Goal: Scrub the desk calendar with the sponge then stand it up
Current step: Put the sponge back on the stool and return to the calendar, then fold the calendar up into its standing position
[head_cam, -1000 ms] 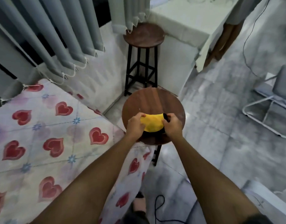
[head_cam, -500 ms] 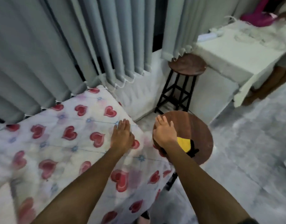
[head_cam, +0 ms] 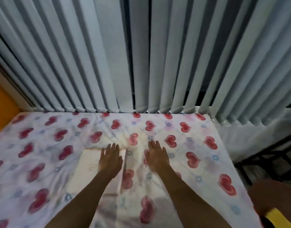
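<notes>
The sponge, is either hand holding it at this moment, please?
No, the left hand and right hand lie flat and empty on the heart-print sheet.

Bed [head_cam: 207,162] under heart-print sheet [head_cam: 43,145], pale flat rectangle [head_cam: 89,165] lying on it, both hands flat.

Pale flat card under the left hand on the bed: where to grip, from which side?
Probably its right long edge, coming from the right with the right hand. The card lies flat with the left hand on it, so only edges offer purchase; its far edge meets a sheet fold.
</notes>
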Demonstrator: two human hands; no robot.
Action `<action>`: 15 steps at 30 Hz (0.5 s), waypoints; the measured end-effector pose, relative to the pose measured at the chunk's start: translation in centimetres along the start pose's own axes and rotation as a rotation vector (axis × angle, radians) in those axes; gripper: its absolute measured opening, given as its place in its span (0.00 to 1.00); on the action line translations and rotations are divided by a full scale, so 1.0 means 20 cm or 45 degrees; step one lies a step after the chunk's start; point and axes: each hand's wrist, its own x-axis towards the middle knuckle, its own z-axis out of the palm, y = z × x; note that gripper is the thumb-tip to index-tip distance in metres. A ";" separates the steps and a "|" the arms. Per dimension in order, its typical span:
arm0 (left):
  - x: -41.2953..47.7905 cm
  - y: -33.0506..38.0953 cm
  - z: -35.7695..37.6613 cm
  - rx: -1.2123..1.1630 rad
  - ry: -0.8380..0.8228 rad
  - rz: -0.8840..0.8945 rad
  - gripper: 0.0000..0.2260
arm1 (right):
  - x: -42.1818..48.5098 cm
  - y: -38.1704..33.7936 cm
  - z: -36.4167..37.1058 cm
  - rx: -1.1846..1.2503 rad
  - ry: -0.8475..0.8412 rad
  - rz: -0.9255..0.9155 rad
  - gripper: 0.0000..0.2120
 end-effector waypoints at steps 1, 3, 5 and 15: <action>-0.02 -0.09 0.03 0.002 -0.025 -0.039 0.26 | 0.01 -0.07 0.04 0.015 -0.008 -0.021 0.26; -0.05 -0.27 0.08 -0.018 -0.047 -0.092 0.26 | 0.04 -0.22 0.11 0.016 -0.030 -0.053 0.26; -0.07 -0.41 0.12 -0.040 -0.049 -0.121 0.25 | 0.06 -0.36 0.18 0.023 -0.069 -0.050 0.26; -0.02 -0.70 0.15 -0.425 -0.030 -0.344 0.15 | 0.06 -0.74 0.33 0.466 0.062 0.607 0.19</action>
